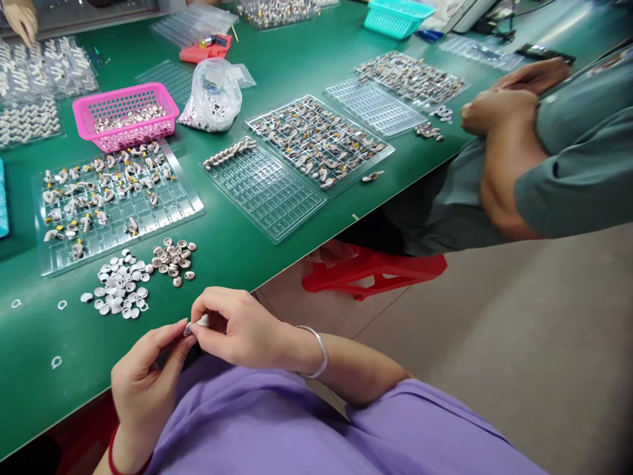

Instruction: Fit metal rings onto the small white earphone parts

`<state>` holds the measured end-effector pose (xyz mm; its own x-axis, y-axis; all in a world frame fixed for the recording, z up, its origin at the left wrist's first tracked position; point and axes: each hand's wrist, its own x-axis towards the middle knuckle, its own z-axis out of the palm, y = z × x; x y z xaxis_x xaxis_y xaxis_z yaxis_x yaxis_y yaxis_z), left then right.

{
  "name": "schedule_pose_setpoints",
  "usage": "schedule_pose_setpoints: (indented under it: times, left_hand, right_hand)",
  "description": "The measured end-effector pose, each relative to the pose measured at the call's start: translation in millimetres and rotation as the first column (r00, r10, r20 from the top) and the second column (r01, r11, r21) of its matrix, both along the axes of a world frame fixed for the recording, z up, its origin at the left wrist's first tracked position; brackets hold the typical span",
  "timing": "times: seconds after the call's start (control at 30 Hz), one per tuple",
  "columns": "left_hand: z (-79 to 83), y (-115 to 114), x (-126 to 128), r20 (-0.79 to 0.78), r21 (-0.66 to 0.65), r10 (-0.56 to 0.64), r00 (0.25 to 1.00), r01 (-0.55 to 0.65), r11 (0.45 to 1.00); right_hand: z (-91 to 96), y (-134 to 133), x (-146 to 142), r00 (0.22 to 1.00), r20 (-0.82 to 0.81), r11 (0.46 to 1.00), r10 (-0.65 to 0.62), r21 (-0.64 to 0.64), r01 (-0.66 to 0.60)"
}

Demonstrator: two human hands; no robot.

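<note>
- Bench (242,254), green, runs diagonally above a grey floor (494,343); a red stool (410,264) stands beside it.
- Left hand (146,369) and right hand (242,330) meet at the near edge, fingers of both pinching a small whitish piece (203,320).
- Fingertips hide much of it; its full shape is unclear.
- Co-worker's hand (22,20), top left, is cut off.

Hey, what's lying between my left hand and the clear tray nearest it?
The head view shows a pile of white round pieces and a pile of brownish ones between your left hand and that clear tray.
</note>
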<state>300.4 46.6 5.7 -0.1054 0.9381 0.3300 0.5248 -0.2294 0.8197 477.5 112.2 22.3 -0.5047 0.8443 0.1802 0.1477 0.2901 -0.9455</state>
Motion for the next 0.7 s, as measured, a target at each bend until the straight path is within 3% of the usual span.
schedule_pose_setpoints:
  times: [0.2, 0.43, 0.57, 0.7]
  left_hand:
    - [-0.1, -0.7, 1.3, -0.005, 0.016, 0.011, 1.000, -0.011, 1.000]
    - [0.2, -1.0, 0.0, -0.026, 0.055, -0.023, 0.999, 0.024, 0.998]
    - [2.5, -1.3, -1.0, -0.032, 0.081, -0.028, 0.999, 0.031, 0.996]
    - [5.2, -2.7, -1.6, -0.018, 0.084, -0.058, 0.998, 0.060, 0.995]
  right_hand:
    - [-4.1, -2.6, -3.2, 1.000, -0.014, 0.998, -0.024, 0.054, 0.025]
    - [-1.1, -1.3, -2.0, 0.999, -0.048, 1.000, 0.008, -0.013, -0.009]
    - [-0.7, 2.0, -1.1, 0.992, -0.114, 0.974, 0.059, -0.211, -0.082]
    - [-3.8, 7.3, -0.4, 0.965, -0.237, 0.876, 0.112, -0.435, -0.209]
